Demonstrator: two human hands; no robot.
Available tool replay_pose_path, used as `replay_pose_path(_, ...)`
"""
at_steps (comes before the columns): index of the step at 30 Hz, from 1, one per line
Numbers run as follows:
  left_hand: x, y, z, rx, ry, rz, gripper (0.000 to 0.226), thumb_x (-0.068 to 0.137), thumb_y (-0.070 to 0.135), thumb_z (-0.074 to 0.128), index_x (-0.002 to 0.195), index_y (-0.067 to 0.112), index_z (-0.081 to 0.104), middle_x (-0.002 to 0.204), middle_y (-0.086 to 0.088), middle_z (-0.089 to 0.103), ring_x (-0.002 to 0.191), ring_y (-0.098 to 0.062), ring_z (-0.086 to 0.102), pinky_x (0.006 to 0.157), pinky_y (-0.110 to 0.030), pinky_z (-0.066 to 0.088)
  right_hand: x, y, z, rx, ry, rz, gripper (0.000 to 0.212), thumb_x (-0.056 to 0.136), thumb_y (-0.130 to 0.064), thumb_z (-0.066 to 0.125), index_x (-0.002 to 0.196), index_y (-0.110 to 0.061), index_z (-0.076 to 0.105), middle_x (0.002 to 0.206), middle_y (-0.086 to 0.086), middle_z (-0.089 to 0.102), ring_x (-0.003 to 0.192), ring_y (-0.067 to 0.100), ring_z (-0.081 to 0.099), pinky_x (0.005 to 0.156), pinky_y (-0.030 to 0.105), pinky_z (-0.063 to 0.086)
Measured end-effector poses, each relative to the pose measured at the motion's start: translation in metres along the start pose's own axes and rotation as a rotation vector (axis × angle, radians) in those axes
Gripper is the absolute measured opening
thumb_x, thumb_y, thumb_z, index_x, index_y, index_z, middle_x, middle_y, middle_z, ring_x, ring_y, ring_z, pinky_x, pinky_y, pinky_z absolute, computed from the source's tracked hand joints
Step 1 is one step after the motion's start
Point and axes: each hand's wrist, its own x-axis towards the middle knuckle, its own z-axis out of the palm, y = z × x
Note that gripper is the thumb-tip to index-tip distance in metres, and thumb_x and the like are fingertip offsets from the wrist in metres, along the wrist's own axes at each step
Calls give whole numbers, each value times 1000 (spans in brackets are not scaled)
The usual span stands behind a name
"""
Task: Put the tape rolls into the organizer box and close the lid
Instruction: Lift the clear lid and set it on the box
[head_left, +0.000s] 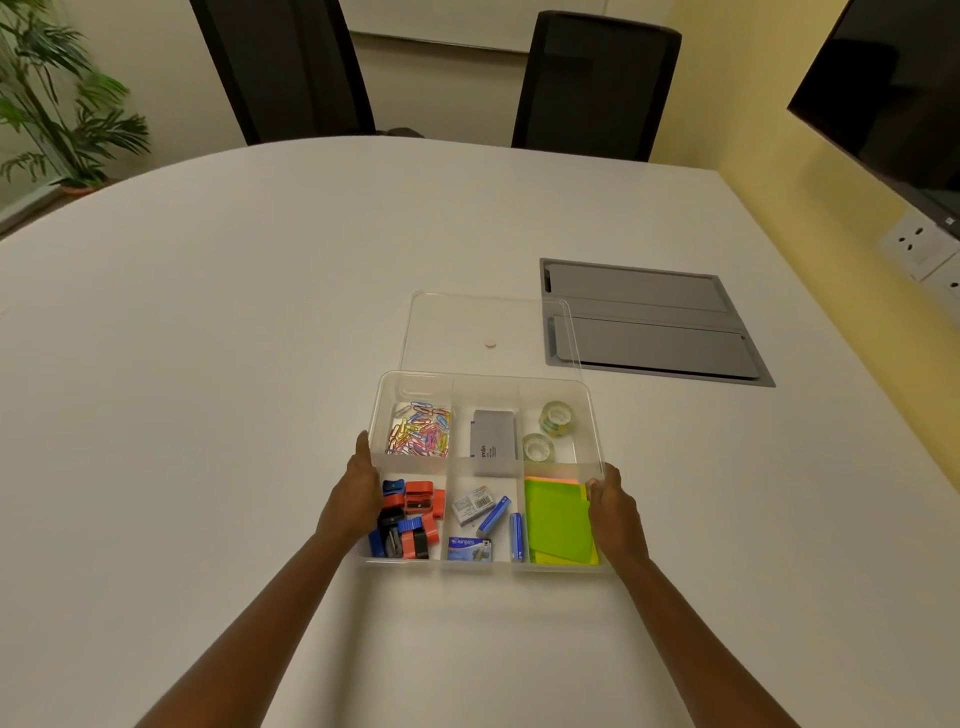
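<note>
Currently, your left hand (358, 493) and right hand (613, 506) each grasp a side edge of the clear plastic lid (488, 332), held tilted over the clear compartmented organizer box (589, 564). Two transparent tape rolls (548, 431) lie in its far-right compartment. The lid's long axis runs left to right; its far edge rests beyond the box, so closing likely means drawing it toward you.

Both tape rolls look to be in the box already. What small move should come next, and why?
Probably bring the clear lid forward and down over the organizer box. Both tape rolls sit in the far right compartment. The left hand and right hand grip the lid's near corners. Its near edge lies midway across the box; its far end is beyond it.
</note>
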Motion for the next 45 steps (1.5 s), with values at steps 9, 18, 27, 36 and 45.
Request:
replay_pose_path(9, 52, 21, -14, -105, 10, 22, 47, 99, 35, 22, 129, 4, 40, 134, -22, 50, 119, -33, 50, 98, -42, 41, 43, -14, -18, 208, 11, -7, 39, 100, -27, 35, 129, -5, 49, 132, 21, 56, 123, 35, 51, 102, 37, 41)
replay_pose_path(18, 131, 52, -21, -222, -35, -46, 61, 97, 43, 9, 143, 7, 24, 152, -20, 27, 139, -35, 28, 117, -53, 21, 134, -47, -15, 83, -73, -59, 38, 101, -23, 33, 127, -1, 50, 131, 23, 55, 121, 35, 51, 101, 37, 40)
replay_pose_path(27, 181, 68, -22, -240, -27, -78, 60, 97, 43, 13, 132, 3, 42, 125, -28, 51, 104, -32, 50, 97, -41, 36, 185, -62, 1, 222, -15, 98, 33, 97, -13, 36, 118, 0, 59, 131, 20, 57, 121, 35, 50, 102, 37, 39)
replay_pose_path(36, 188, 93, -40, -524, 130, 41, 33, 94, 11, 42, 117, -9, 54, 106, -13, 52, 89, -25, 54, 71, -22, 45, 195, -86, -19, 501, 145, 47, 31, 89, 2, 43, 108, 1, 67, 101, 13, 67, 85, 20, 52, 66, 17, 42)
replay_pose_path(45, 156, 134, -84, -231, 260, 442, 30, 80, 16, 69, 105, 9, 54, 102, -9, 50, 80, -13, 54, 71, -20, 43, 163, -131, -90, 793, 111, -155, 22, 91, -12, 49, 78, -12, 67, 74, 1, 58, 69, 12, 55, 76, 27, 50)
